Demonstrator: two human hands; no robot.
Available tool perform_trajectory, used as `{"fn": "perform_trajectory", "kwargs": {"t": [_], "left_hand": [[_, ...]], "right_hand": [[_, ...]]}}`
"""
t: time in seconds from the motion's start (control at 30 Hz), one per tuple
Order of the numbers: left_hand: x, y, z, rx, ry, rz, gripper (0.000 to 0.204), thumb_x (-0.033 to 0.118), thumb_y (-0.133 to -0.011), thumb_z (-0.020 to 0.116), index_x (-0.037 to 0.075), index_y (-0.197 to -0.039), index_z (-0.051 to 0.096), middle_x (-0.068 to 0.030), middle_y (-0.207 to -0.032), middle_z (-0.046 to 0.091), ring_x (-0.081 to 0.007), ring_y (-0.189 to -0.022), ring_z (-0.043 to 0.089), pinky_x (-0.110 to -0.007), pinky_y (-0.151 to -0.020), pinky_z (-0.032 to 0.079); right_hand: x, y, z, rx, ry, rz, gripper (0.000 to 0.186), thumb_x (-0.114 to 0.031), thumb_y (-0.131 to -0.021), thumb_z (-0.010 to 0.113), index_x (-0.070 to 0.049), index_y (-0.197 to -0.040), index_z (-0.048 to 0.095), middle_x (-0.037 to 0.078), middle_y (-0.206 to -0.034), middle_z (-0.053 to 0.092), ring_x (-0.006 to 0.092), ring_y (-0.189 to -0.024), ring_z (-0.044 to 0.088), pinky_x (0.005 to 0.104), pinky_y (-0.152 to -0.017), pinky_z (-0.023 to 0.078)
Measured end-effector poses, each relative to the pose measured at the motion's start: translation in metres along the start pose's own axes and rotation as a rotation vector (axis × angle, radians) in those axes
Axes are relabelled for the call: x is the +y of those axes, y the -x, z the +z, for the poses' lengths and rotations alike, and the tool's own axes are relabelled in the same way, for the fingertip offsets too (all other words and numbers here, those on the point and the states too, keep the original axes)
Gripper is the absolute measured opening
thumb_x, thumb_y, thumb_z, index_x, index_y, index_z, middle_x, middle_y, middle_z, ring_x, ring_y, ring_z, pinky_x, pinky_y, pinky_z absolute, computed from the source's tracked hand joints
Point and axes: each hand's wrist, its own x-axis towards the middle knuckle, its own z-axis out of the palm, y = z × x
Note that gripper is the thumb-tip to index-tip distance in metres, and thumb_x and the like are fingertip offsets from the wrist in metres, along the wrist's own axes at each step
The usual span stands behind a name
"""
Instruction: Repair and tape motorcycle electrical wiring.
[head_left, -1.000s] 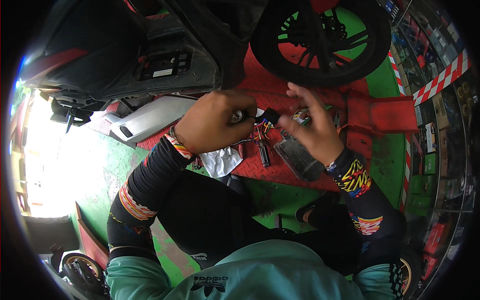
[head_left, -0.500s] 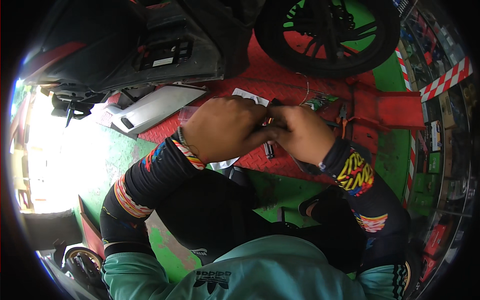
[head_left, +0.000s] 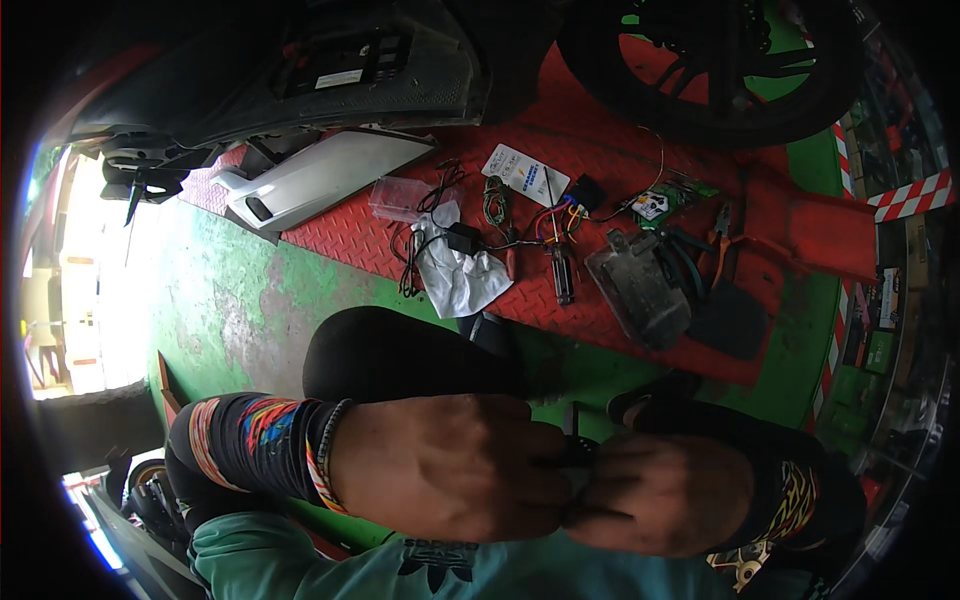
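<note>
My left hand [head_left: 450, 470] and my right hand [head_left: 655, 490] are drawn in close to my body, backs up, fingers curled and meeting; whatever they hold is hidden. On the red ramp [head_left: 530, 100] above them lie a white rag [head_left: 465, 280], black cables [head_left: 410, 265], a clear plastic case [head_left: 395, 195], a white card [head_left: 525, 175], a black module [head_left: 585, 195] with coloured wires, a screwdriver [head_left: 562, 280], a green packet [head_left: 655, 205], orange-handled pliers [head_left: 720, 235] and a grey plastic cover [head_left: 635, 290].
The dark scooter body [head_left: 400, 60] and a black wheel [head_left: 720, 110] stand at the top, with a silver panel [head_left: 320, 175] below the body. The green floor [head_left: 230, 300] surrounds the ramp. Striped tape [head_left: 910, 195] and stocked shelves [head_left: 885, 310] line the right side.
Both hands have moved down from over the items on the ramp to close against my body, uncovering the wires, card and rag. My right hand's fingers have curled closed.
</note>
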Motion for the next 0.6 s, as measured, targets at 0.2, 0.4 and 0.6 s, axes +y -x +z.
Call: {"fn": "perform_trajectory", "kwargs": {"t": [0.2, 0.4, 0.6], "left_hand": [[-0.055, 0.109, -0.060, 0.294, 0.158, -0.308, 0.016, 0.012, -0.095, 0.066, 0.002, -0.084, 0.073, -0.0120, -0.083, 0.071, -0.0270, -0.081, 0.071, -0.038, -0.074, 0.056], [-0.179, 0.188, 0.059, 0.738, 0.016, -0.921, 0.030, 0.021, -0.090, 0.081, -0.004, -0.104, 0.071, -0.0139, -0.092, 0.070, -0.0241, -0.083, 0.070, -0.034, -0.073, 0.055], [-0.224, 0.132, 0.180, 0.605, -0.466, -0.589, 0.054, 0.026, -0.080, 0.087, 0.008, -0.127, 0.068, -0.0078, -0.104, 0.067, -0.0275, -0.098, 0.064, -0.043, -0.088, 0.050]], "right_hand": [[0.037, 0.105, -0.005, -0.070, 0.021, 0.585, 0.013, -0.005, -0.080, 0.069, -0.005, -0.093, 0.068, 0.008, -0.084, 0.067, 0.0295, -0.085, 0.068, 0.0367, -0.081, 0.056], [0.095, 0.067, 0.025, 0.571, -0.619, 0.831, 0.016, -0.014, -0.102, 0.064, -0.001, -0.108, 0.071, 0.007, -0.108, 0.075, 0.0151, -0.095, 0.071, 0.0328, -0.086, 0.055], [0.164, 0.026, 0.069, 0.793, -0.862, 0.848, 0.021, -0.018, -0.105, 0.060, -0.006, -0.119, 0.069, 0.002, -0.116, 0.074, 0.0107, -0.102, 0.067, 0.0278, -0.084, 0.053]]}}
